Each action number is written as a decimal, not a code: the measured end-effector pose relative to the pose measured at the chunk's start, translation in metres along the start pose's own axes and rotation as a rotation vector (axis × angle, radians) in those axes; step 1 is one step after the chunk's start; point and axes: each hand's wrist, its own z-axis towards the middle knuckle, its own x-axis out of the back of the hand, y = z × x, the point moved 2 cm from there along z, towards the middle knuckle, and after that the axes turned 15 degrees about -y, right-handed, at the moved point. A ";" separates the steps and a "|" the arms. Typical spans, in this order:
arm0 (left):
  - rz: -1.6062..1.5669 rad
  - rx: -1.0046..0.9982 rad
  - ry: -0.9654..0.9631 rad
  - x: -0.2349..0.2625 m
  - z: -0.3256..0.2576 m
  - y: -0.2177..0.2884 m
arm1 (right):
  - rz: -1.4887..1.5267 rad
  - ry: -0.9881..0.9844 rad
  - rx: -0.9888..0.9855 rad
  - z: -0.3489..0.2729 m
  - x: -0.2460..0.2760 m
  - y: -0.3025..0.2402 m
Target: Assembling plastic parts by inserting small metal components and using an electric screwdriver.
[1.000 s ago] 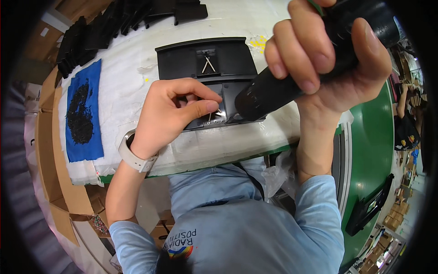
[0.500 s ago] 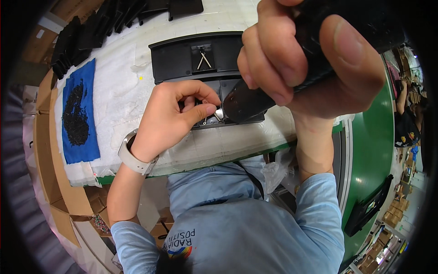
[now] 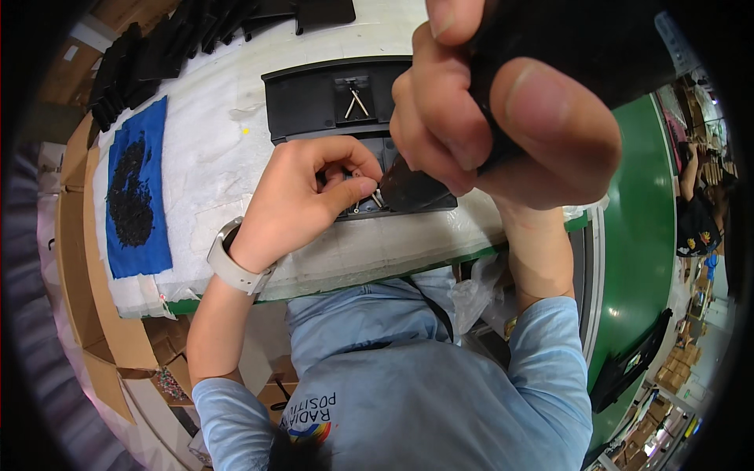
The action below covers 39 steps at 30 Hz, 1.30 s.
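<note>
My right hand (image 3: 503, 133) is wrapped round a black electric screwdriver (image 3: 412, 187), whose front end slants down to the left. It reaches a black plastic panel (image 3: 433, 206) near the table's front edge. Just left of the tool's nose, my left hand (image 3: 302, 188) has thumb and forefinger pinched together over that panel. Small silver metal rods (image 3: 377, 199) show beneath the fingertips; whether I grip one is hidden. The screwdriver's tip is also out of sight. Behind lies a second black panel (image 3: 302, 102) with a V-shaped pair of silver rods (image 3: 357, 104) in its recess.
On the left, a blue cloth (image 3: 161, 212) carries a heap of small black screws or similar bits (image 3: 129, 196). Several black plastic parts (image 3: 161, 55) stand at the far left. Cardboard boxes (image 3: 98, 282) flank the table. A green surface (image 3: 636, 235) runs along the right.
My right hand and the screwdriver have shifted left and slightly down. The left hand stays pinched in nearly the same place over the panel.
</note>
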 end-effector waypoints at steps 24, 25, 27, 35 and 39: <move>0.216 -0.104 0.118 -0.005 -0.007 0.005 | 0.053 0.147 -0.265 -0.005 0.006 -0.011; 0.300 -0.148 0.182 -0.004 -0.012 0.008 | 0.017 0.142 -0.214 -0.006 0.016 -0.021; 0.387 -0.202 0.254 0.001 -0.026 0.011 | -0.197 0.201 -0.284 -0.007 0.042 -0.039; 0.851 -0.092 0.284 0.010 -0.055 -0.012 | -1.591 0.167 -0.911 -0.072 0.146 0.000; 0.704 -0.103 0.311 0.010 -0.056 -0.022 | -1.913 0.104 -0.732 -0.047 0.099 0.017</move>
